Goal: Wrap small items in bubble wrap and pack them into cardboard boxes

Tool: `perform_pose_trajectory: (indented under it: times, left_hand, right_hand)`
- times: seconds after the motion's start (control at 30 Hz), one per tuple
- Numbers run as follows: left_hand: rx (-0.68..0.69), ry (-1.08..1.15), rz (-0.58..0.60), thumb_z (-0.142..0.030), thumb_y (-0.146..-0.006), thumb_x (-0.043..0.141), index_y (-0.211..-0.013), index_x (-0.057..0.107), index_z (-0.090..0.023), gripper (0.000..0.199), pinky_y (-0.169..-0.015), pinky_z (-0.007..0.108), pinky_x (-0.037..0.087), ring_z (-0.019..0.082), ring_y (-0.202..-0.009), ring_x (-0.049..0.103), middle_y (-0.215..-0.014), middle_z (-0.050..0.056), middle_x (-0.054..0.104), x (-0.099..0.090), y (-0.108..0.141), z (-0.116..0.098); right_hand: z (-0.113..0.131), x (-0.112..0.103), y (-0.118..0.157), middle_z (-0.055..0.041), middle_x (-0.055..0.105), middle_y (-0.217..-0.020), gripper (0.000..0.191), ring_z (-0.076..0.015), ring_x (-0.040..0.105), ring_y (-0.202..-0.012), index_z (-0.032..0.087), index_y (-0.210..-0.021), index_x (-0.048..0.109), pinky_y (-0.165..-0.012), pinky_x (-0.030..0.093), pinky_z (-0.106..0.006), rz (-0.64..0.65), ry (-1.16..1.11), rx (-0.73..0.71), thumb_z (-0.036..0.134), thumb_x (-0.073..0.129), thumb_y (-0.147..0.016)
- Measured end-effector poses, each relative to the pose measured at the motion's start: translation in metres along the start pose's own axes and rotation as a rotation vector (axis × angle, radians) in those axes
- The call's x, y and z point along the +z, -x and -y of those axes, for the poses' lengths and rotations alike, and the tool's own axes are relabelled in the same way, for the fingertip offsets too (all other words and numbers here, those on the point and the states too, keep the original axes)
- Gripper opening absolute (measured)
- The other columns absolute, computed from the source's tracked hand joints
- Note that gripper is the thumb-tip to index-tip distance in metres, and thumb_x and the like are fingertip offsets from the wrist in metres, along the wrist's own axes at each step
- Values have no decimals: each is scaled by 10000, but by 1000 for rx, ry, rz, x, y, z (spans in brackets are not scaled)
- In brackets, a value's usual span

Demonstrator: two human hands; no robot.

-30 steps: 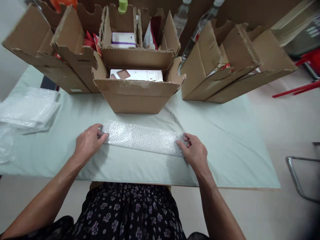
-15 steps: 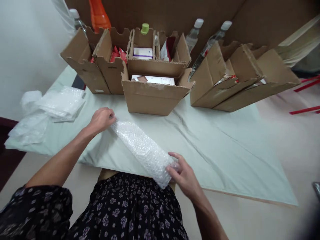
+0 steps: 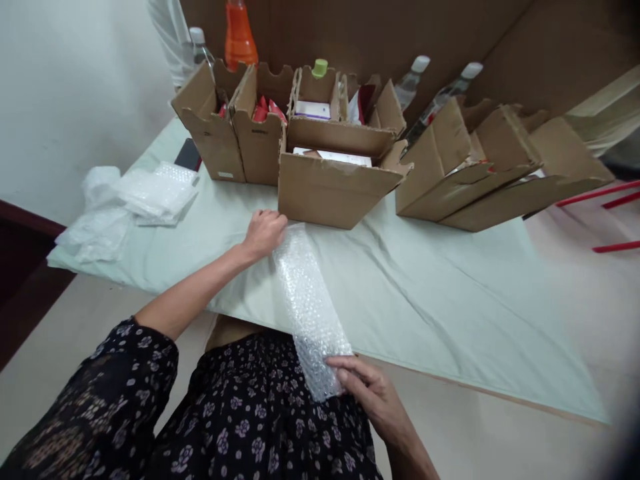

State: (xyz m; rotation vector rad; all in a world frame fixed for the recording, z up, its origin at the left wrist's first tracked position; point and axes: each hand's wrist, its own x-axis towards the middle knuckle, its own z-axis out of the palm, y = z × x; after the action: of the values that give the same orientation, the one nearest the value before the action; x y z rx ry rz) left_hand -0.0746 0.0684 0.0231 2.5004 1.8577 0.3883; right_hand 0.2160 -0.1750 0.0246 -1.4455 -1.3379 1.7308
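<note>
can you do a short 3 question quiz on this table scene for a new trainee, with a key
1. True or false: the left hand is at the far end of the bubble-wrap strip.

2. Multiple choice: where does the right hand touch the strip?
a) at its far end
b) at its near end, past the front edge of the table
c) midway along it, over the tabletop

3. Fill the gap: the brightly coloured bottle behind the cardboard boxes on the left is ____.

Key: 1. true; 2. b; 3. orange.
</note>
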Motion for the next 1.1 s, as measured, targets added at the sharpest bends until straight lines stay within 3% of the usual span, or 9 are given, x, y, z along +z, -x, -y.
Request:
perform_pose_trajectory:
  times: [0.13, 0.23, 0.4, 0.5, 0.6, 0.67, 0.83, 1.0, 1.1]
  left_hand:
    - [89, 35, -49, -180, -942, 540, -1016, 729, -154, 204, -935, 464, 413, 327, -1057, 627, -1063, 157, 730, 10, -15, -34]
    - [163, 152, -187, -268, -947, 602, -1182, 696, -149, 280, -938, 475, 430, 327, -1065, 612, -1173, 160, 702, 14, 2, -53]
    - [374, 422, -289, -188, -940, 583, -1079, 726, -212, 201, -1077, 549, 397, 315, -1222, 586, -1197, 107, 720, -5, 98, -60]
    - [436, 725, -64, -216, -980, 544, -1114, 715, -208, 218, -1017, 492, 484, 258, -1111, 657, -1121, 90, 748, -19, 149, -58]
    - [354, 976, 201, -343, -1043, 472, -1195, 703, -204, 309, -980, 457, 517, 242, -1048, 688, -1062, 88, 772, -22, 170, -53]
    - [254, 1099, 267, -457, -1064, 410, -1268, 689, -212, 424, -1025, 474, 496, 267, -1121, 680, -1083, 101, 782, -21, 174, -47]
    - [84, 1315, 349, -658, -983, 489, -1502, 520, -196, 696, -973, 448, 531, 295, -1104, 701, -1173, 127, 764, -19, 175, -40]
    - [-194, 1035, 103, -340, -971, 584, -1532, 442, -138, 613, -922, 388, 523, 206, -877, 672, -879, 38, 732, -8, 181, -63]
    - [-184, 803, -126, -224, -967, 534, -1472, 507, -146, 512, -931, 412, 504, 218, -888, 632, -878, 45, 698, 0, 184, -75]
  right_hand:
    - [-3, 15, 7, -68, 800, -1014, 316, -242, 720, -957, 278, -1004, 833, -898, 556, -374, 25, -34, -18, 547, 706, -896]
    - [-6, 32, 12, -59, 798, -1022, 331, -238, 710, -952, 282, -1044, 827, -905, 537, -376, 35, -96, -10, 552, 705, -894]
    - [-15, 48, 18, -47, 791, -1039, 331, -216, 685, -938, 279, -1054, 822, -922, 502, -360, 7, -193, -31, 547, 722, -888]
    - [-17, 52, 17, -40, 783, -966, 352, -183, 663, -808, 260, -1050, 817, -815, 507, -328, 40, -291, -39, 549, 763, -855]
    - [-9, 58, 14, -32, 774, -851, 388, -169, 652, -718, 240, -1078, 801, -764, 514, -326, 75, -439, -48, 537, 796, -827]
    - [3, 62, 8, -44, 789, -856, 380, -183, 686, -749, 237, -1113, 788, -769, 524, -332, 71, -560, -64, 495, 801, -834]
    - [33, 62, -28, -107, 771, -1235, 416, -271, 710, -1134, 248, -1203, 747, -767, 555, -343, -5, -804, -164, 478, 760, -857]
    - [40, 56, -72, -113, 769, -1234, 406, -254, 701, -1159, 232, -1154, 693, -767, 574, -331, -16, -815, -63, 490, 769, -849]
    - [40, 56, -82, -103, 780, -1183, 476, -233, 735, -1067, 254, -1237, 600, -698, 581, -297, -18, -779, -26, 444, 792, -846]
